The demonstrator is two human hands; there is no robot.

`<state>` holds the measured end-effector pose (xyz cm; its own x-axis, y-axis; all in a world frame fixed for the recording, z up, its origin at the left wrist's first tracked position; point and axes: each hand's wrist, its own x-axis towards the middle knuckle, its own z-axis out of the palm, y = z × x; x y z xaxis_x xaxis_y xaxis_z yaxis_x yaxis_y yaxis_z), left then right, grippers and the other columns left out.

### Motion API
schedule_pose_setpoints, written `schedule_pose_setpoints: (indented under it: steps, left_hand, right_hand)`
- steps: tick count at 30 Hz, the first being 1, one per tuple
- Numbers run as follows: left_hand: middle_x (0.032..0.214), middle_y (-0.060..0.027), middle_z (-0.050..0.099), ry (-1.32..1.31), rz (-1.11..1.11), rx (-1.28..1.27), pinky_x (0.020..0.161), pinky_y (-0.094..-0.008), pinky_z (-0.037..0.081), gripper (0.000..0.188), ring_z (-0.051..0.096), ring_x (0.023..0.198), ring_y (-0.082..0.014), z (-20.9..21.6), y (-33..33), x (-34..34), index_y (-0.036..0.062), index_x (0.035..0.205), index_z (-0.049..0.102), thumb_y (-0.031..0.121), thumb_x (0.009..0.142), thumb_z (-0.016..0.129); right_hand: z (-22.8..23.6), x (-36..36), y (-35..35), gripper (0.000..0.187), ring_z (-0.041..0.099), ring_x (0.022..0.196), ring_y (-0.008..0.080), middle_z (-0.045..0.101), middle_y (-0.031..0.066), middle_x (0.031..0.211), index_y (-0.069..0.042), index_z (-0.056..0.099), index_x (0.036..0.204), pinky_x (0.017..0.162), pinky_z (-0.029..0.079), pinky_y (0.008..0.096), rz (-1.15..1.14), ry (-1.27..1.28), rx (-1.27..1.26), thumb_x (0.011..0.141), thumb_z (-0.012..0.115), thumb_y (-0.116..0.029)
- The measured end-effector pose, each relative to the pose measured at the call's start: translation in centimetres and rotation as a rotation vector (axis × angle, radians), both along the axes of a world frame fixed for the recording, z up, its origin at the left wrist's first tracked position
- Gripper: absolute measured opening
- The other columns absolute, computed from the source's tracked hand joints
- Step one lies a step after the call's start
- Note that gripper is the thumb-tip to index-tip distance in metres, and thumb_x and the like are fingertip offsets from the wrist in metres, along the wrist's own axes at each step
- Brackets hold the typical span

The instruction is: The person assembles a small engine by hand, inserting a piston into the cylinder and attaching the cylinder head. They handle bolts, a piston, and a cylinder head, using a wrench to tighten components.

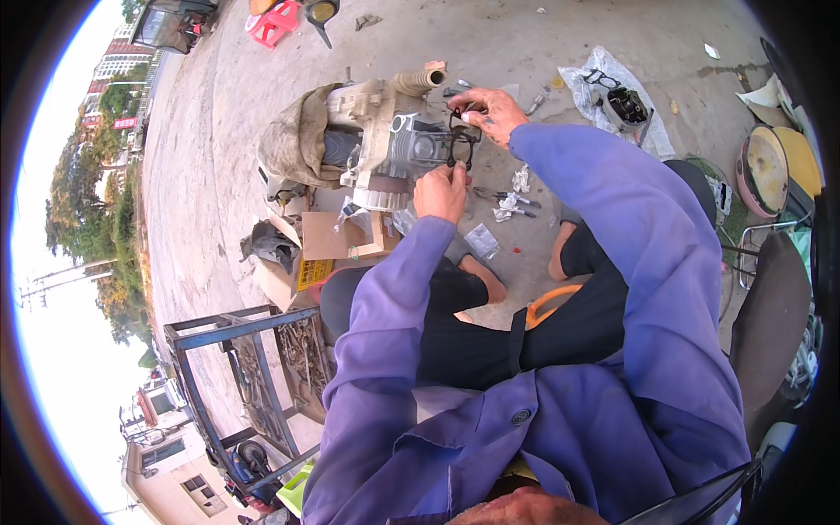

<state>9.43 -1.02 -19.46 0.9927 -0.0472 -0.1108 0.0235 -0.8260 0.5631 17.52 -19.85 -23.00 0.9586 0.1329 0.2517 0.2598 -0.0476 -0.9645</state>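
Observation:
A thin black gasket [463, 137] with an open, looped outline is stretched between my two hands, at the end of a grey finned engine cylinder [413, 144]. My left hand [442, 192] pinches its near edge. From the far right, my right hand [492, 114] grips the upper edge between thumb and fingers. The engine [367, 109] lies on the ground with a dirty cloth sack [293, 140] over its left part. Whether the gasket touches the cylinder face, I cannot tell.
Tools [507, 199] and crumpled white paper [521, 179] lie right of my left hand. A dark engine part [625, 108] rests on a plastic sheet [661, 131] at the far right. An opened cardboard box [325, 236] and a blue metal frame [223, 330] stand left.

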Motion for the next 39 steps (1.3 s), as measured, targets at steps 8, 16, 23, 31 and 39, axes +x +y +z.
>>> schedule_pose_setpoints:
  steps: [8, 16, 23, 31, 39]
  left_hand:
    - [0.073, -0.0108, 0.075, 0.068, 0.075, -0.064, 0.065, -0.0307, 0.058, 0.039, 0.073, 0.064, -0.0159, -0.3, 0.9, 0.9, -0.0054, 0.090, 0.075, 0.031, 0.097, 0.061]
    - [0.074, -0.0108, 0.075, 0.084, 0.069, -0.068, 0.064, -0.0300, 0.058, 0.039, 0.072, 0.063, -0.0152, 0.0, 1.0, 1.0, -0.0058, 0.089, 0.075, 0.030, 0.097, 0.061]
    - [0.074, -0.0108, 0.075, 0.069, 0.083, -0.061, 0.066, -0.0305, 0.057, 0.039, 0.073, 0.065, -0.0151, 0.2, 0.8, 0.7, -0.0055, 0.089, 0.075, 0.030, 0.097, 0.062]
    - [0.074, -0.0101, 0.075, 0.072, 0.115, -0.051, 0.067, -0.0310, 0.057, 0.035, 0.073, 0.065, -0.0164, 0.0, 1.4, 1.2, -0.0038, 0.086, 0.076, 0.028, 0.094, 0.061]
    - [0.071, -0.0099, 0.074, 0.106, 0.147, -0.005, 0.076, -0.0419, 0.054, 0.035, 0.073, 0.073, -0.0299, 0.1, 1.9, 1.7, 0.0078, 0.087, 0.079, 0.034, 0.094, 0.058]
  right_hand:
    - [-1.8, -1.5, -0.9, 0.031, 0.067, 0.092, 0.0342, 0.069, 0.0171, 0.102, -0.003, 0.069, 0.117, 0.083, 0.054, 0.0418, -0.054, -0.056, -0.290, 0.086, 0.068, -0.006]
    - [-3.3, -0.4, 0.2, 0.027, 0.067, 0.096, 0.0379, 0.069, 0.0207, 0.105, 0.000, 0.072, 0.110, 0.083, 0.053, 0.0434, -0.064, -0.080, -0.324, 0.088, 0.071, -0.014]
    - [-2.8, 0.5, 0.5, 0.026, 0.066, 0.097, 0.0382, 0.071, 0.0210, 0.100, -0.001, 0.073, 0.108, 0.083, 0.052, 0.0445, 0.006, -0.028, -0.320, 0.087, 0.072, -0.016]
    - [-3.6, 1.1, 1.2, 0.026, 0.068, 0.091, 0.0387, 0.070, 0.0231, 0.096, 0.000, 0.071, 0.109, 0.078, 0.051, 0.0452, 0.034, 0.017, -0.332, 0.091, 0.067, -0.019]
    - [-4.7, 1.7, 2.4, 0.028, 0.068, 0.093, 0.0384, 0.071, 0.0221, 0.099, -0.001, 0.070, 0.113, 0.080, 0.052, 0.0439, 0.054, 0.048, -0.252, 0.090, 0.066, -0.016]
